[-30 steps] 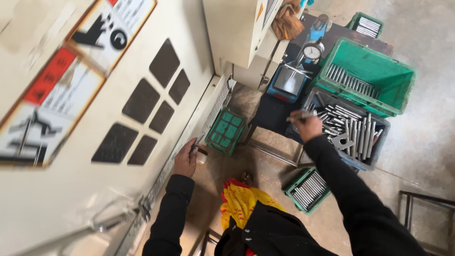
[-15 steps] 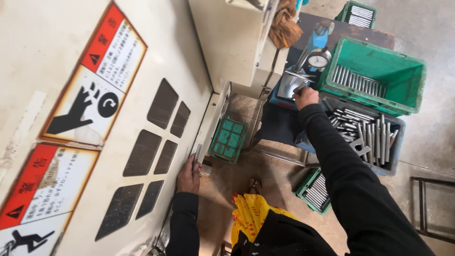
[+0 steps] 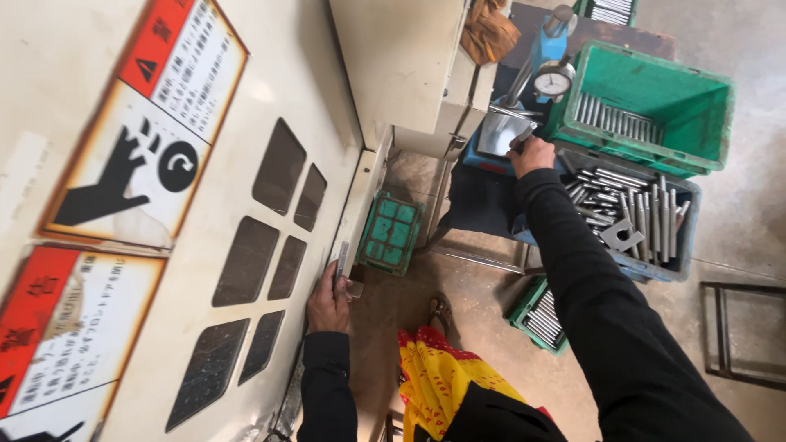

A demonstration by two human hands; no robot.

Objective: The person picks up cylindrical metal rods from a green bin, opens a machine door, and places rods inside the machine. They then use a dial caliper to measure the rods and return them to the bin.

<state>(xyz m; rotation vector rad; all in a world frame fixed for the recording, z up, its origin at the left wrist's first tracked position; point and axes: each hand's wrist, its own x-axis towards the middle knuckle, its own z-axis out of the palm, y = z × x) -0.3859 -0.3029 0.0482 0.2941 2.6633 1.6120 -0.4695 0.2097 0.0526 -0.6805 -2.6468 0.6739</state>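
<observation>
My left hand (image 3: 329,301) grips a short metal rod (image 3: 342,258) against the edge of a cream machine panel (image 3: 246,98). My right hand (image 3: 530,153) is stretched out to a blue gauge stand, fingers closed on a metal rod (image 3: 521,139) laid on its steel block (image 3: 501,133). A round dial gauge (image 3: 554,80) sits just above that hand. To the right of my right arm lies a blue-grey crate (image 3: 673,266) with several metal rods (image 3: 630,200).
A green crate (image 3: 692,102) with more rods stands behind the gauge. A small green crate (image 3: 391,232) sits on the floor below the panel, another green crate of rods (image 3: 540,315) under my right arm. Warning stickers (image 3: 151,123) cover the panel. A metal frame (image 3: 741,327) stands at right.
My right hand has left the blue-grey crate and moved up to the gauge stand's steel block. The view has swung closer to the panel. My left hand stays at the panel edge.
</observation>
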